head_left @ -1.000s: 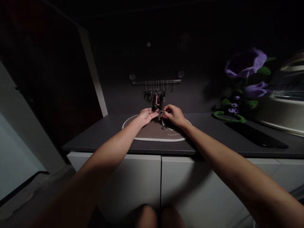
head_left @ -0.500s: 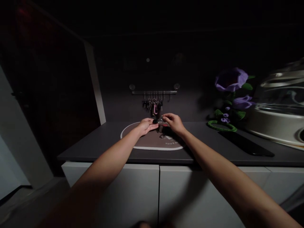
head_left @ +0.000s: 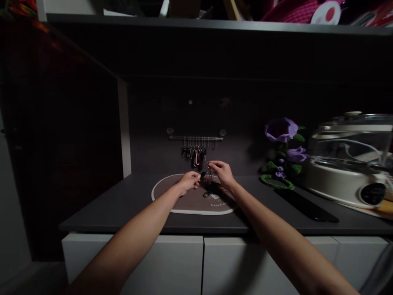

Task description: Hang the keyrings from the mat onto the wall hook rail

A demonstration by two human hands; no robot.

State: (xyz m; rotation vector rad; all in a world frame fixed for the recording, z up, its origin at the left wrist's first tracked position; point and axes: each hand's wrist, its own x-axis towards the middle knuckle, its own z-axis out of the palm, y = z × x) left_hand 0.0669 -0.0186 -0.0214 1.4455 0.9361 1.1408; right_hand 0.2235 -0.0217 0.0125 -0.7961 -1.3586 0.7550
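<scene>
Both my hands meet over an oval brown mat (head_left: 172, 200) on a dark counter. My left hand (head_left: 188, 180) pinches one side of a small bunch of keys (head_left: 206, 180), and my right hand (head_left: 222, 172) pinches its ring from the other side. The keys hang between them just above the mat. Behind them a wall rail (head_left: 196, 138) carries several other key bunches (head_left: 194, 155), one with a pink clip.
Purple fabric flowers (head_left: 284, 135) with a green loop stand right of the mat. A flat black slab (head_left: 307, 207) lies beside them, and a white appliance with a clear lid (head_left: 350, 164) sits at the far right. White cabinet doors (head_left: 202, 262) are below, a shelf above.
The camera has tilted up, so the counter and hands sit lower in view and the upper shelf shows. My hands have stayed together on the keys, raised slightly off the mat.
</scene>
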